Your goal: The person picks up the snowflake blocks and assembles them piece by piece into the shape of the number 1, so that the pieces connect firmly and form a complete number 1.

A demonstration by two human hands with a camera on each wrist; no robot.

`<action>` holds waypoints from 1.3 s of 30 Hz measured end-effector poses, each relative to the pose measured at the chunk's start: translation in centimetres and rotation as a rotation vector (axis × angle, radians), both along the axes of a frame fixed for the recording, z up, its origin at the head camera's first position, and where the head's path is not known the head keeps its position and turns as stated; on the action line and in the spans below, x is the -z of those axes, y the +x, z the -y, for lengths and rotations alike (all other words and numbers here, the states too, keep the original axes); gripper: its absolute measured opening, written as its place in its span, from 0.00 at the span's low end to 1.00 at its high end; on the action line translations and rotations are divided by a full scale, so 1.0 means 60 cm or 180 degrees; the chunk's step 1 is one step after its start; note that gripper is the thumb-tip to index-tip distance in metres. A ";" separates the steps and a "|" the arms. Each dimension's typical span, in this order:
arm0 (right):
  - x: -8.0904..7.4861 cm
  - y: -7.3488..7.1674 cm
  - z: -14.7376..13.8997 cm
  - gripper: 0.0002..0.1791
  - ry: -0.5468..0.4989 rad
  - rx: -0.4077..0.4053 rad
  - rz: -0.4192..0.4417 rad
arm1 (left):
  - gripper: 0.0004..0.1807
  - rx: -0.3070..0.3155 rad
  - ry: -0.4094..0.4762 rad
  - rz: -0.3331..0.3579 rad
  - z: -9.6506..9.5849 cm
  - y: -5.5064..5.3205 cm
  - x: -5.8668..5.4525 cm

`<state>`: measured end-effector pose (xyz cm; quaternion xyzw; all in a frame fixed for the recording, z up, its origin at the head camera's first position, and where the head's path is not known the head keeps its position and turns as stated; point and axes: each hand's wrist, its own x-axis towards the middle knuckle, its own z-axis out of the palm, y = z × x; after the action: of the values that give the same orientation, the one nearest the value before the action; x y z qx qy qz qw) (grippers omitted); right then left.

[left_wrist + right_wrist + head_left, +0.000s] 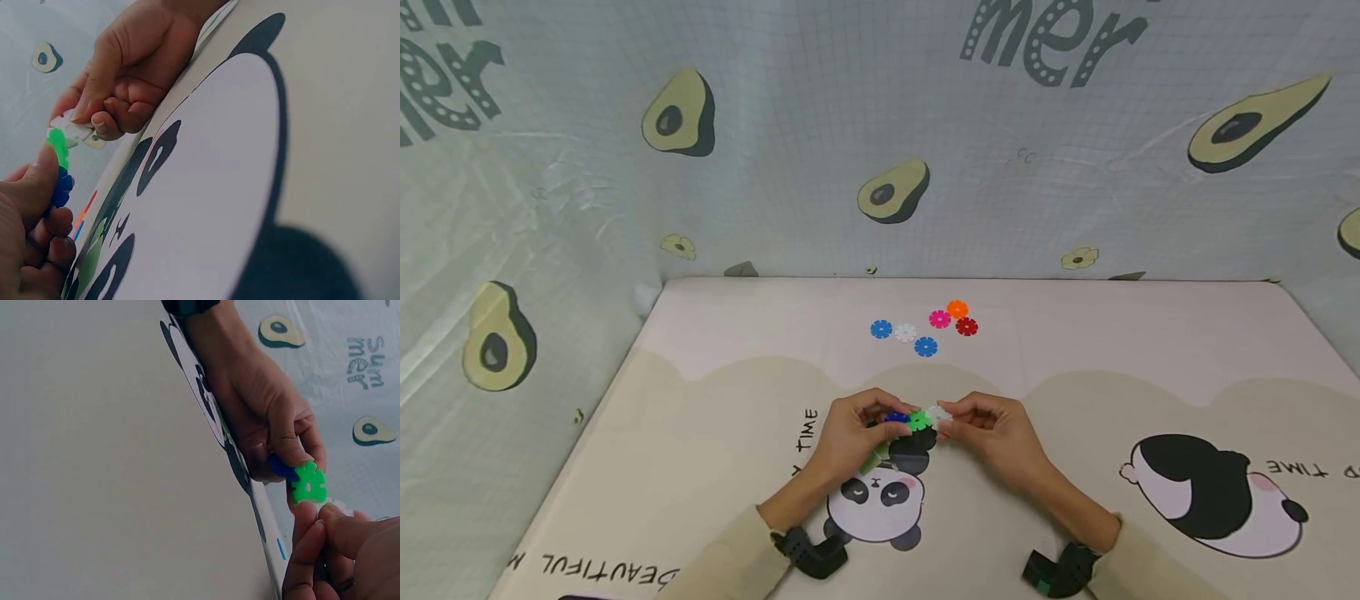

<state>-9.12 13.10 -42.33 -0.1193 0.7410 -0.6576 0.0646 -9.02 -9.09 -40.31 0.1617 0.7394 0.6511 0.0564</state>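
Observation:
Between finger and thumb my left hand [862,425] pinches a joined pair of notched plastic discs, a dark blue disc [62,187] and a green disc [309,482]. From the other side my right hand [988,425] pinches a white notched disc [937,414] by its edge. The white disc meets the green one at its rim, so the three stand in a row. Both hands are raised over the panda print, and fingers cover part of the blue and white discs.
Farther back on the table [760,317] lie loose discs: a blue disc [881,329], a white disc [905,332], another blue disc [926,347], a pink disc [939,319], an orange disc [957,309] and a red disc [967,327]. An avocado-print curtain [790,167] hangs behind.

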 end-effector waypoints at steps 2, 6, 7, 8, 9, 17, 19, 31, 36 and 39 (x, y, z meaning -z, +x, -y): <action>0.000 -0.001 0.000 0.09 0.0026 -0.0031 0.0030 | 0.08 0.0002 -0.0011 0.0033 0.000 -0.001 0.001; 0.000 -0.002 -0.001 0.07 0.0029 -0.0134 0.0068 | 0.08 -0.0003 -0.0007 0.0060 0.002 -0.009 0.023; 0.000 -0.003 -0.002 0.07 -0.0004 -0.0169 0.0084 | 0.08 0.0003 -0.0003 0.0066 0.002 -0.010 0.029; 0.001 -0.003 -0.002 0.07 -0.0036 -0.0200 0.0100 | 0.08 0.0013 -0.0005 0.0069 0.003 -0.013 0.036; 0.001 -0.003 -0.002 0.07 -0.0071 -0.0227 0.0116 | 0.08 0.0030 0.0011 0.0052 0.004 -0.013 0.040; 0.001 0.000 0.001 0.08 -0.0183 -0.0150 0.0175 | 0.08 0.0004 -0.0086 -0.0161 0.006 -0.010 0.042; -0.001 0.001 0.001 0.09 -0.0144 -0.0057 0.0162 | 0.09 -0.0014 -0.0193 -0.0255 0.006 -0.011 0.041; -0.010 0.000 0.000 0.13 0.0094 0.0066 0.0061 | 0.15 0.0071 -0.0446 -0.0286 -0.002 -0.007 0.021; -0.015 -0.004 -0.002 0.14 0.0265 0.0003 0.0101 | 0.14 0.0092 -0.0328 -0.0467 0.001 -0.013 0.038; -0.015 -0.008 -0.006 0.15 0.0323 -0.0046 0.0152 | 0.14 0.0132 -0.0336 -0.0586 0.001 -0.013 0.040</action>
<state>-9.63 13.47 -41.41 -0.1055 0.7708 -0.6214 0.0929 -9.82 -9.17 -42.71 0.2329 0.7712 0.5924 0.0101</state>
